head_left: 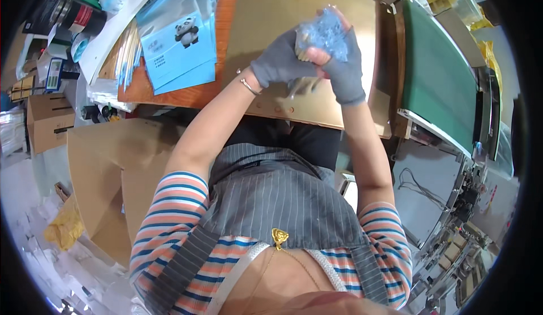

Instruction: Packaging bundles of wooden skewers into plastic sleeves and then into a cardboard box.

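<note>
Both my hands wear grey fingerless gloves and are raised over a tan cardboard sheet. Between them is a crumpled, clear-blue plastic bag with something pale inside that I cannot make out. My left hand grips the bag from its left side, fingers partly hidden behind it. From the right, my right hand wraps round it, with the thumb across the front. Just below the hands a small pale, blurred thing shows against the cardboard; its kind is unclear.
Flat blue-and-clear bags with a panda print lie on the wooden table to the left. A green-topped conveyor belt runs along the right. An open cardboard box stands at lower left; a dark bottle is at far left.
</note>
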{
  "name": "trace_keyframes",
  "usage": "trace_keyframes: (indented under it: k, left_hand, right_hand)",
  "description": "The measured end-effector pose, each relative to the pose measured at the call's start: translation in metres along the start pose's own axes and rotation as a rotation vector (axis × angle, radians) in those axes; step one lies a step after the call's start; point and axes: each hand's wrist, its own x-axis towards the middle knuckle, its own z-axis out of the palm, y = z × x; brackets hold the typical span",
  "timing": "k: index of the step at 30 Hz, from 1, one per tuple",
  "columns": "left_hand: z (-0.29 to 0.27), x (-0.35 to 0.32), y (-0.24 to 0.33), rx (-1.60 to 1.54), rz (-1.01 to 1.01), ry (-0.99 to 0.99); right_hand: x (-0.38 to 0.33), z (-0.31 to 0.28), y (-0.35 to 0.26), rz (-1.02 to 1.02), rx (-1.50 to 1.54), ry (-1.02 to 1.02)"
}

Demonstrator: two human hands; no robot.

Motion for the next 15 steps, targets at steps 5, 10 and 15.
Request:
trace_keyframes:
  k: [5,10,15]
  left_hand:
    - [0.01,-0.054,0.035,-0.285,0.012,-0.056]
    - [0.074,-0.115,-0.016,-1.334,-0.387,-0.218]
    - [-0.032,-0.131,-0.04,-0.215,-0.352,-0.221]
  right_hand:
    - [-0.035,0.042,-0.037,0.095,-0.066,0.119]
    - [-0.048,0.025,0.002,0.548,0.374,-0.248]
    - [-0.067,0.028,0.03,0.56,0.554,-0.337]
